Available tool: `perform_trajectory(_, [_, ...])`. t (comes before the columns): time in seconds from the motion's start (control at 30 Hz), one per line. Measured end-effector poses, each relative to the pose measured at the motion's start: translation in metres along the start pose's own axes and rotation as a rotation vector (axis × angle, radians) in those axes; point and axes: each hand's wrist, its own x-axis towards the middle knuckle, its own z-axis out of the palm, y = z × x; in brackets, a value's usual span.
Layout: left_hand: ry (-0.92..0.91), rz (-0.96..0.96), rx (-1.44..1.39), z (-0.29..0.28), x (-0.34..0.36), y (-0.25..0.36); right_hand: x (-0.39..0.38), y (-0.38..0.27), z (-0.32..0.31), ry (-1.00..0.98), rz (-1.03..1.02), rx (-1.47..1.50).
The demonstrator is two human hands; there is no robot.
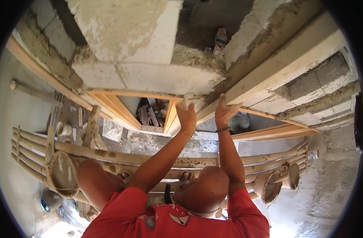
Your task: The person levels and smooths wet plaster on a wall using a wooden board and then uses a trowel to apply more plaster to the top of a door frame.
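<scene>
A long, straight wooden board (280, 63) slants from the upper right down toward the middle, lying against the block wall. My right hand (226, 114), with a dark bracelet on its wrist, grips its lower edge, thumb pointing up along the face and fingers spread to the right. To its left, my left hand (185, 117) is closed around the board near its lower end, beside a wooden frame (138, 94) set in the wall. The far sides of the fingers are partly hidden. Grey mortar coats the wall (149, 75) just above both hands.
I am perched on a scaffold of bamboo poles (126, 158). A round mortar pan (62, 174) sits at left, with more pans (267, 186) at right. A hammer-like wooden tool (34, 93) shows at far left. Rubble and timber scraps (151, 113) lie below, through the frame opening.
</scene>
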Motion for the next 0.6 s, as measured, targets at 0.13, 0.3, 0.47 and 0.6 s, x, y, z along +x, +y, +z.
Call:
perform_trajectory(0.13, [-0.193,-0.956,-0.182,0.01,0.004,-0.131,-0.009,0.004,-0.002,-0.068,0.102,-0.047])
perform_trajectory(0.3, [-0.148,-1.112,-1.064,0.075,0.068,-0.203,-0.023,0.025,0.005,-0.114,-0.05,-0.108])
perform_trajectory(0.47, [-0.537,0.309,0.749,0.094,0.073,-0.245,-0.021,0.03,-0.027,-0.266,-0.403,-0.54])
perform_trajectory(0.6, [-0.317,0.826,0.46,0.086,0.08,-0.27,0.029,-0.04,-0.08,-0.247,-0.191,-0.138])
